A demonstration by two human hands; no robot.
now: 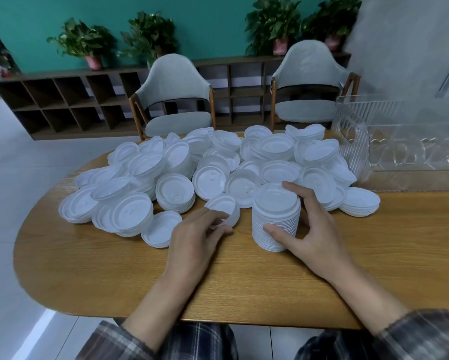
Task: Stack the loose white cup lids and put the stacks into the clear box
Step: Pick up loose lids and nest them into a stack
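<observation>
The right hand grips a tall lid stack on the table while the left hand pinches a single lid beside it.

Two hands, left hand and right hand, both bare, forearms uncovered over table. Left sleeve and right sleeve start just below near edge of table: plaid cloth, dark grey and brown with thin pale lines. Right cuff edge looks soft, slightly frayed. Same plaid cloth shows between sleeves, below table edge.
</observation>
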